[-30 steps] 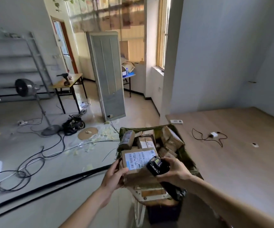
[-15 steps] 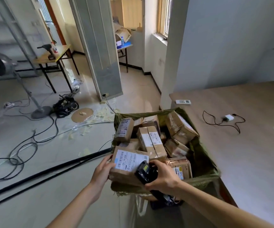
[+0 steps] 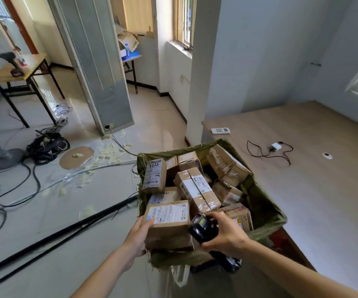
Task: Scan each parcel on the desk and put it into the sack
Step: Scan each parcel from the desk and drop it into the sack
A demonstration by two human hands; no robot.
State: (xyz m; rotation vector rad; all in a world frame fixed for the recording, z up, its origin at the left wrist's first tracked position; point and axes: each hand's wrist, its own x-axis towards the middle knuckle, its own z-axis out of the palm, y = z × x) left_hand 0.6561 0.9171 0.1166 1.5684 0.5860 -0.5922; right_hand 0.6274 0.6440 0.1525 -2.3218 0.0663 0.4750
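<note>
My left hand [image 3: 138, 235] grips the left side of a brown cardboard parcel [image 3: 169, 224] with a white label on top, held at the near rim of the green sack [image 3: 262, 203]. My right hand [image 3: 223, 233] holds a black handheld scanner [image 3: 201, 227] right beside the parcel's right edge. The sack stands open against the desk's left end and holds several taped cardboard parcels [image 3: 197, 190]. The wooden desk [image 3: 328, 190] stretches to the right and bears no parcels in view.
On the desk lie a white remote [image 3: 220, 130], a white charger with a black cable [image 3: 276, 146] and a small round fitting [image 3: 327, 155]. Cables [image 3: 44, 233], paper scraps, a dark bag [image 3: 47, 145] and a fan base [image 3: 6, 158] lie on the floor at left.
The view has tilted down and closer to the sack. Both hands have brought the parcel and scanner lower, onto the sack's near rim.
</note>
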